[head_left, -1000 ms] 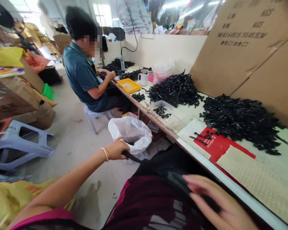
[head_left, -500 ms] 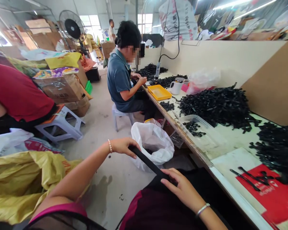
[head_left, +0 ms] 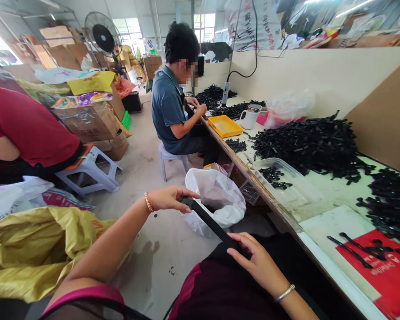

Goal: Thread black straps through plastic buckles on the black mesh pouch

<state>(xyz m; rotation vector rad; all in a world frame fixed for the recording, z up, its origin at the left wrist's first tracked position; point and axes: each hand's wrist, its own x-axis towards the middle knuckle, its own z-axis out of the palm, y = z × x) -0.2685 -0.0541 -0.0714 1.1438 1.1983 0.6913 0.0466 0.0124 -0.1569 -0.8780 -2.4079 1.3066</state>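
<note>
A long, flat black strip-like piece (head_left: 210,222) slants across my lap, over the floor beside the white sack. My left hand (head_left: 170,198) pinches its far end, where a wider dark tip shows between thumb and fingers. Around the near end, my right hand (head_left: 255,260) is closed, and its palm hides that end. I cannot make out what exactly the piece is. On the bench to my right, several slim black parts (head_left: 351,252) lie on a red plastic bag (head_left: 382,275).
An open white sack (head_left: 216,195) stands just beyond the black piece. The bench (head_left: 286,218) bears heaps of black parts (head_left: 306,142), a clear tray (head_left: 300,182) and a yellow tray (head_left: 225,126). A co-worker (head_left: 173,102) sits ahead; a yellow sack (head_left: 36,253) is at left.
My left hand has shifted its hold at the far end, so the wider dark tip now shows. The right hand keeps its grip. The view has turned slightly.
</note>
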